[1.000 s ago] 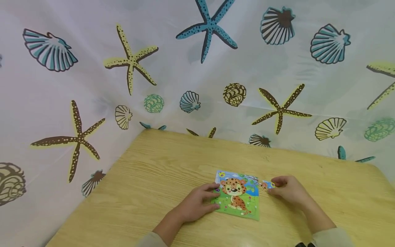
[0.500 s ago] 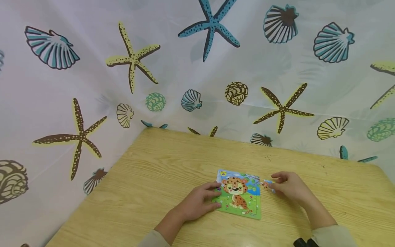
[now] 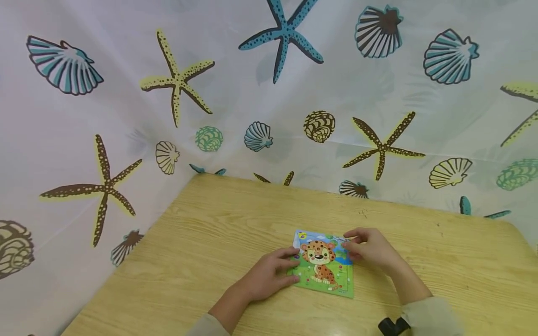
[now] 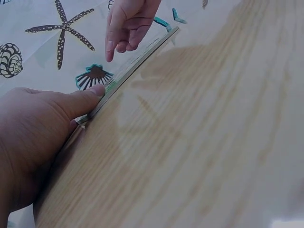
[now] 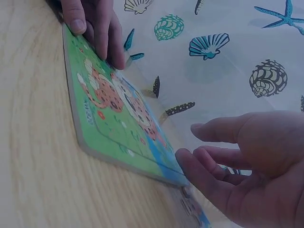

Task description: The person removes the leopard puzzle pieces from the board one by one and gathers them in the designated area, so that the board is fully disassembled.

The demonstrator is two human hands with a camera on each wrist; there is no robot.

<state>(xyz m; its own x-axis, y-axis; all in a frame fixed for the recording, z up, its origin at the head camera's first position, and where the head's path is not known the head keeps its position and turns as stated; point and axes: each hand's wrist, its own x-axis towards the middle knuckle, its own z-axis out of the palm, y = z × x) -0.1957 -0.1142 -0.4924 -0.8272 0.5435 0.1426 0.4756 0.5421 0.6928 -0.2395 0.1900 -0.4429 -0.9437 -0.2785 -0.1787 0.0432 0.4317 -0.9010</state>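
Observation:
A square picture puzzle (image 3: 322, 285) showing a spotted leopard cub on grass lies flat on the table. My left hand (image 3: 268, 275) rests along its left side, fingertips on the picture; the left wrist view has the thumb (image 4: 85, 101) at the board's edge. Over the puzzle's upper right corner is my right hand (image 3: 373, 249), fingers loosely bent and covering that corner in the head view. Nothing shows between those fingers (image 5: 216, 130) in the right wrist view. Just below them, a small puzzle piece (image 5: 191, 209) lies beside the board's edge, hidden in the head view.
The puzzle sits on a light wooden table (image 3: 218, 224). White cloth (image 3: 235, 93) printed with starfish and shells rises behind and along the left. A black device (image 3: 392, 326) is by the right sleeve.
My right hand has moved left, from the small piece beside the puzzle to over the puzzle's upper right corner. The left hand stays in place on the board.

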